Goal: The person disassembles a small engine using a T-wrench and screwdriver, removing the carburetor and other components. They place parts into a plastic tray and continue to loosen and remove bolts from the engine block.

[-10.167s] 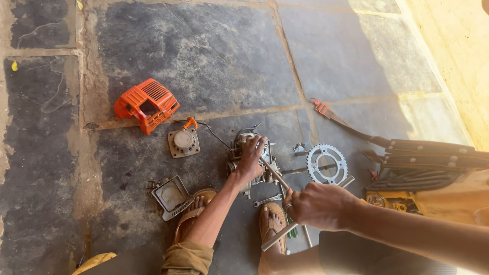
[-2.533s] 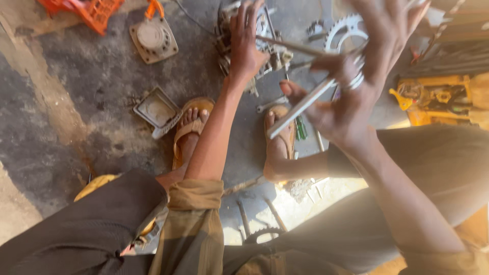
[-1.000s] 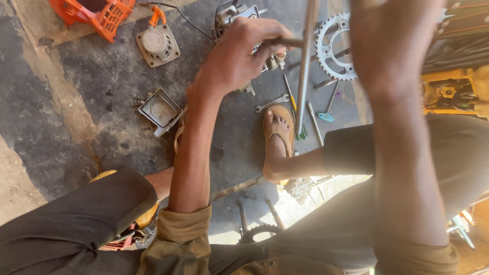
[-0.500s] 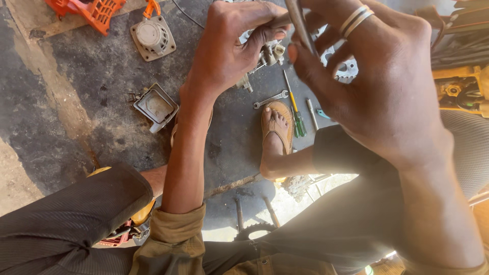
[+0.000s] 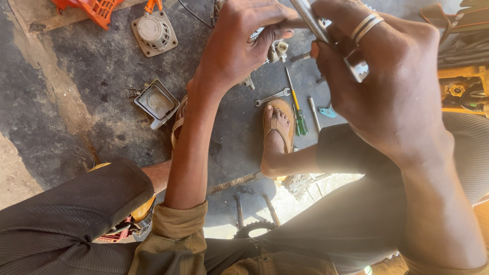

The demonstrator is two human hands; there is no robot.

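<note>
Dark stone floor [image 5: 76, 102], cracked and dusty, lies under a person sitting with both sandalled feet out. Both hands are raised close to the camera. The right hand [image 5: 392, 86], two rings on one finger, has its grip closed around a grey metal rod [image 5: 313, 23] that slants up out of view; the left hand [image 5: 239, 46] pinches the same rod just beside that grip, fingers curled tight. Below the grip lie a small spanner [image 5: 272, 97] and a green-handled screwdriver [image 5: 298, 114], next to the right sandal [image 5: 279, 125]. Well left of the grip sit a square grey cover [image 5: 155, 103], a round starter housing [image 5: 154, 31] and an orange engine cover [image 5: 94, 7].
</note>
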